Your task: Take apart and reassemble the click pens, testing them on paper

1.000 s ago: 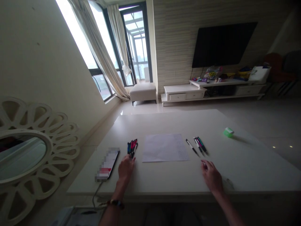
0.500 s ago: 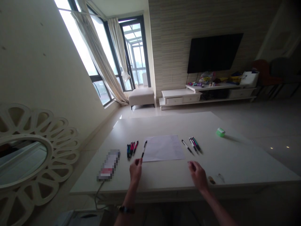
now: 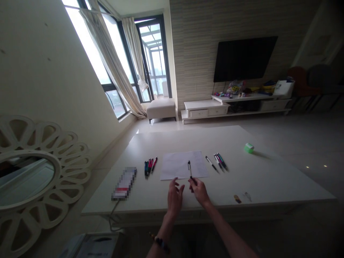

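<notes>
**Slip Risk at the Pinch**

Head view: your right hand pinches a black pen between its fingers, above the near part of the sheet of paper. Your left hand stands open, fingers spread, just below the sheet's near edge. A slack pinch could drop the pen, and it could roll across the sheet toward the pens left of it.

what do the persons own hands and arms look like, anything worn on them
The left hand and right hand wear no gloves, and no sleeves show. A dark beaded bracelet sits on the left wrist; nothing shows on the right one.
</notes>
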Action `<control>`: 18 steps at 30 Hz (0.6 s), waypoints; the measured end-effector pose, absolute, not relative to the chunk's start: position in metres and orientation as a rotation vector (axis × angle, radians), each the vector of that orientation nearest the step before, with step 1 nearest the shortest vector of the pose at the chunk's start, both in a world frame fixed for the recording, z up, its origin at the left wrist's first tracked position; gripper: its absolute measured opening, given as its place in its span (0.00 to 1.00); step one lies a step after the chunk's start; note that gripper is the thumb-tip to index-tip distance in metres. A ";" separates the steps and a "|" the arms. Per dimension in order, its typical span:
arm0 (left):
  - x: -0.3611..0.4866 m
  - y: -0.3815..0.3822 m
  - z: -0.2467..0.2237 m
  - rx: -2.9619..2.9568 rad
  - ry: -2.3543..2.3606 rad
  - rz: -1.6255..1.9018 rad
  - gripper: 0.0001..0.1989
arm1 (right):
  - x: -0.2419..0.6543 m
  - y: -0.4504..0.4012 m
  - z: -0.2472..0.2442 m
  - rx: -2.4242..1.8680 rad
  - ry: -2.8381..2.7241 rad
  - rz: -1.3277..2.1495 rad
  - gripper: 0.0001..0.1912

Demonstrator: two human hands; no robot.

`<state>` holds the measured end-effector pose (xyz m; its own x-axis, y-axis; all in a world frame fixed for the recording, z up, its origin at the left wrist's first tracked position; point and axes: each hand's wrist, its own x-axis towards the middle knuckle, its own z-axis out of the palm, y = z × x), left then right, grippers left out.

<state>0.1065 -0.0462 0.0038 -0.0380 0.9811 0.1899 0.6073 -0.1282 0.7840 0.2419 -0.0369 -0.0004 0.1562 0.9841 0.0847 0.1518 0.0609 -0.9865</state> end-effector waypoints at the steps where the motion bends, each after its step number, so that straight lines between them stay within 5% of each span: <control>1: 0.104 -0.044 0.003 1.881 1.761 1.074 0.23 | 0.246 -0.034 0.000 -1.356 -1.270 0.948 0.27; 7: 0.100 -0.021 -0.008 2.657 1.722 0.842 0.18 | 0.259 -0.016 -0.006 -1.253 -1.466 1.125 0.24; 10: 0.101 -0.012 -0.011 2.659 1.656 0.719 0.09 | 0.256 -0.007 -0.014 -1.319 -1.284 1.144 0.26; 18: 0.106 -0.006 -0.012 2.679 1.654 0.638 0.07 | 0.242 -0.003 -0.021 -1.459 -1.115 0.936 0.30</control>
<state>0.1057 -0.0059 -0.0118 0.3916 0.8436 0.3673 0.8716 -0.4680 0.1457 0.2423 -0.0033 -0.0212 0.2661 0.9639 0.0040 0.1626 -0.0408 -0.9858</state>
